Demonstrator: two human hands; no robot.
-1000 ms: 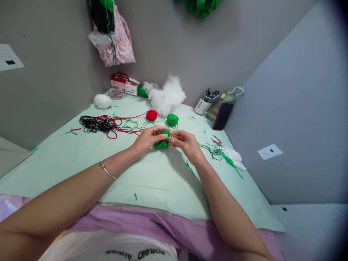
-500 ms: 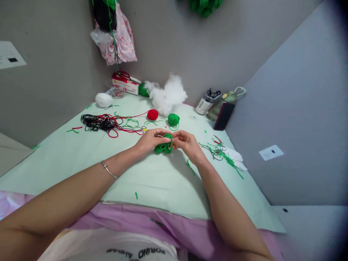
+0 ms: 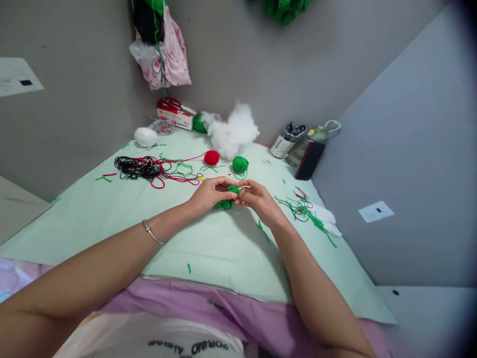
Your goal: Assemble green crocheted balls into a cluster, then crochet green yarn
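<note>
Near the middle of the table, both hands meet on a small green crocheted piece with a bit of red on it. My left hand grips it from the left, thumb on top and fingers behind. From the right, my right hand pinches its right edge, the fingertips pressed close to the left thumb. Any hook or needle between the fingers is too small to make out. Just beyond the hands lies a green yarn ball, with a red yarn ball to its left.
Tangled black and red yarn lies left, near a white yarn ball. White stuffing and red-handled scissors on a box are at the back. A pen cup, phone and yarn scraps lie right.
My right fingers have curled in closer over the green piece, covering more of its right side. The whole view has shifted slightly.
</note>
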